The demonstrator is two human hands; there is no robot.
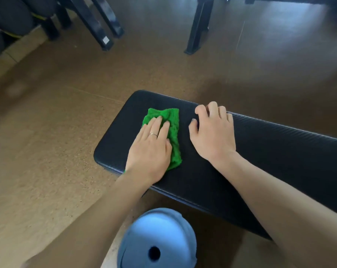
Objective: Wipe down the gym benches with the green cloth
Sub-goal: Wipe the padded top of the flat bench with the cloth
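Hands first: the left hand (151, 149) lies flat, fingers straight, pressing the green cloth (170, 132) down onto the padded top of the gym bench (260, 151), which serves as the counter for this job; a ring shows on one finger. The right hand (214, 132) rests on the pad just right of the cloth, fingers curled so the tips dig lightly into the far edge, grasping nothing that can be seen; it appears to steady the person. The cloth is bunched and folded near the left end of the pad, partly under the left palm, with its far corner and right edge showing. Judging by this, wiping is under way at the left end, and the long stretch of pad running off to the right likely remains to be covered. One risk is that the crumpled cloth rolls under the flat palm and slips out, since no fingers hook it. Another is that a stroke to the left carries the cloth off the rounded end onto the brown floor (47, 151). A blue weight plate (158, 240) sits on the floor close below the near edge, and black frame legs (199, 26) stand far behind.
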